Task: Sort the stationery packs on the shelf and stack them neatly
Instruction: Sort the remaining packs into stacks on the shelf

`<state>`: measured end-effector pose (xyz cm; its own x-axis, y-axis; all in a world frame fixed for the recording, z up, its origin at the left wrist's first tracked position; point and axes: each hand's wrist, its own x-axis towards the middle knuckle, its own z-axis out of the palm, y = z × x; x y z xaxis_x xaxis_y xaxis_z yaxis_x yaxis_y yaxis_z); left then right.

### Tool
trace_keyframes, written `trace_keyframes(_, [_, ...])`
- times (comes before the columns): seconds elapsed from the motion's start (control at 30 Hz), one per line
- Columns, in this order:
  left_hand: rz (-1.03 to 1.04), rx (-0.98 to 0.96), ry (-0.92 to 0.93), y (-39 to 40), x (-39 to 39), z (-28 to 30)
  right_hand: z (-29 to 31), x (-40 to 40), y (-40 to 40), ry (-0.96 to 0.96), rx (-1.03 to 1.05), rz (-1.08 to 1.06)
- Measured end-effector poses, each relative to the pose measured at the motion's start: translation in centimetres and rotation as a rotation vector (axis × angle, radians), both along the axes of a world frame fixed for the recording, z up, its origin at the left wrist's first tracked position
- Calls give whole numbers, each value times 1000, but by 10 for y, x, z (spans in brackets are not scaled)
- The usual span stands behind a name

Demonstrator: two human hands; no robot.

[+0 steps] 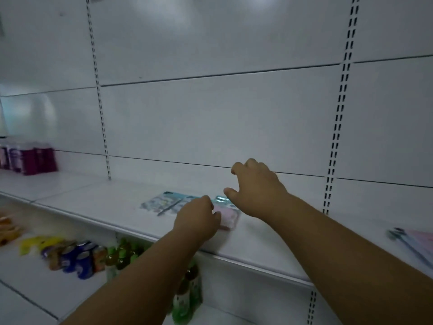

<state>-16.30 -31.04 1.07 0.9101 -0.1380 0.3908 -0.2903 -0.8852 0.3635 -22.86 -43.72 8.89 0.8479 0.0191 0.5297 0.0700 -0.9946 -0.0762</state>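
Observation:
Two stationery packs lie flat on the white shelf (93, 207). One is a pale printed pack with a teal header (161, 202). To its right is a pink pack with a teal top (228, 215). My left hand (196, 216) rests at the pink pack's left edge, fingers curled over it; I cannot tell if it grips. My right hand (255, 186) hovers above and behind the pink pack, fingers loosely spread, holding nothing. A third pack with pens (412, 242) lies at the far right of the shelf.
Purple boxes (28, 158) stand at the shelf's far left. The lower shelf holds cans (77, 259), green bottles (121, 254) and yellow packets (35, 245). Slotted uprights (337, 127) run up the white back panel.

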Motion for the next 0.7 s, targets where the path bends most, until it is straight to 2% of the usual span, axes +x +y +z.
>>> trace_keyframes(0.13, [26, 129, 43, 26, 51, 0, -6, 38, 34, 22, 16, -98])
trace_keyframes(0.27, [-64, 257, 104, 23, 78, 2, -13, 54, 41, 38, 71, -227])
trace_keyframes(0.37, [-132, 270, 139, 18, 91, 5, -18, 56, 37, 82, 97, -318])
trace_keyframes(0.57, [-179, 119, 250, 15, 95, 10, -27, 56, 34, 120, 133, -380])
trace_keyframes(0.7, [-187, -292, 281, 28, 103, 17, -30, 63, 35, 142, 159, -346])
